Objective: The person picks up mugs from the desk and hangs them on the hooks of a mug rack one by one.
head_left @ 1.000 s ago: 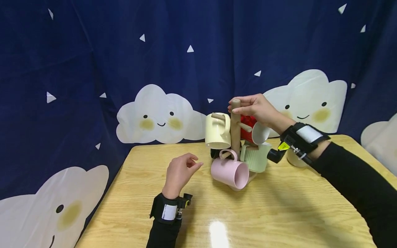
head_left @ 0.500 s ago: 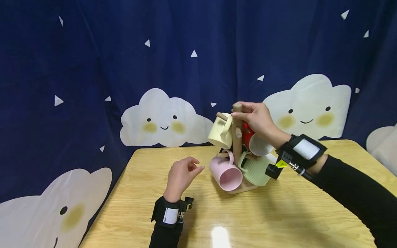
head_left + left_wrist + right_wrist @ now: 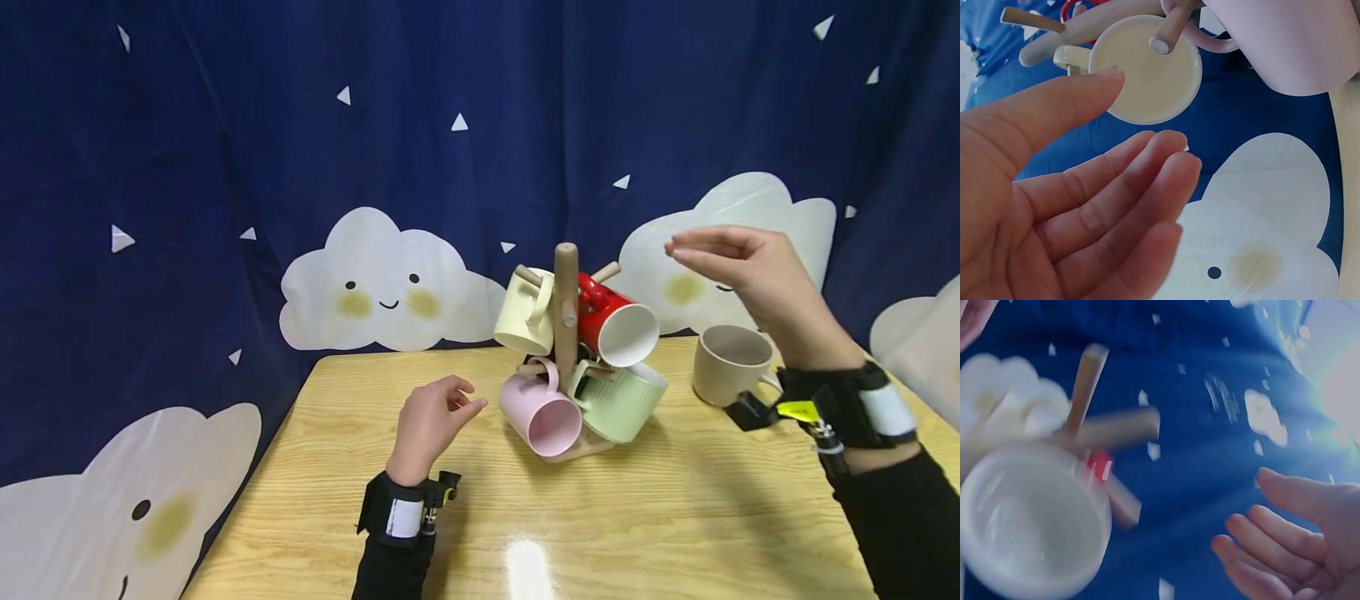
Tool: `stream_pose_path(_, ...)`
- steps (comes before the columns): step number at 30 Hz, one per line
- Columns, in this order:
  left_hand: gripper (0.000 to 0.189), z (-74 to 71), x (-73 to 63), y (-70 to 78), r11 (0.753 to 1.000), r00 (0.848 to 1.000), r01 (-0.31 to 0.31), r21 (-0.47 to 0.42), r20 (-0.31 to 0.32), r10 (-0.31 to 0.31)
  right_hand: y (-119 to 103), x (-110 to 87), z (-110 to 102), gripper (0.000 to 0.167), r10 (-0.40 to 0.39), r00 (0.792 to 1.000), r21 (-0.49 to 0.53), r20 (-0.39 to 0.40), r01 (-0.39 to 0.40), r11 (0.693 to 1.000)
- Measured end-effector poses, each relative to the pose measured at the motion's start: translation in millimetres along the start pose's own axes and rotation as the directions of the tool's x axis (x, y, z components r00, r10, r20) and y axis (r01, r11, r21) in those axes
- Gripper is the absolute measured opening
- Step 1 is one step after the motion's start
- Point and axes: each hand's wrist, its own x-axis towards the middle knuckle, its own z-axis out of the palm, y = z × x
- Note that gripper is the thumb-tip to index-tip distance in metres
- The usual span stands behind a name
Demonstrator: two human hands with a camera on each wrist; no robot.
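Observation:
A wooden mug tree (image 3: 566, 325) stands on the table with several mugs hung on its pegs. At the upper left hangs a cream mug (image 3: 525, 312), and opposite it a red mug (image 3: 600, 312) with a white inside. Lower down are a pink mug (image 3: 536, 412) and a pale green ribbed mug (image 3: 618, 404). My left hand (image 3: 431, 425) hovers left of the pink mug, fingers relaxed and holding nothing. My right hand (image 3: 765, 279) is raised in the air right of the tree, also holding nothing. A beige mug (image 3: 727, 367) stands upright below it.
The wooden table (image 3: 375, 517) has its back edge near a navy curtain (image 3: 420, 50) printed with white clouds. Dark bands with cameras sit on both wrists.
My right hand has let go of the tree's post top and moved right, uncovering the beige mug. The tree turned, with its mugs shifting around. My left hand stays nearly still.

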Motion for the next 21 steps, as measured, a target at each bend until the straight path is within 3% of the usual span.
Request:
stream_pose_path(3,0.026,-1.4,0.6,-0.4,1.000,1.000,0.007,0.005,0.004,-0.007,43.5,-16.5,-17.2,0.026,0.027,1.000,-0.015,-0.004,-0.027,1.000)
stream_pose_path(6,0.027,-2.5,1.7,0.0,1.000,1.000,0.022,0.010,0.011,-0.022,90.2,-32.6,-26.4,0.019,0.034,0.999,0.142,0.042,-0.040,0.989)
stream_pose_path(10,0.028,-2.9,2.4,0.9,0.999,0.999,0.041,0.001,0.026,-0.041,134.3,-47.4,-30.6,0.022,0.084,0.993,0.428,0.079,-0.110,0.897)
stream_pose_path(14,0.029,-2.3,0.3,0.7,0.999,0.998,0.050,0.003,0.039,-0.050,152.9,-52.7,-29.5,0.020,0.128,0.989,0.507,0.069,-0.145,0.850)
stream_pose_path(21,0.029,-3.6,-1.3,-1.9,0.998,0.996,0.066,0.014,0.054,-0.067,152.8,-56.8,-28.2,0.020,0.119,0.992,0.504,0.049,-0.127,0.854)
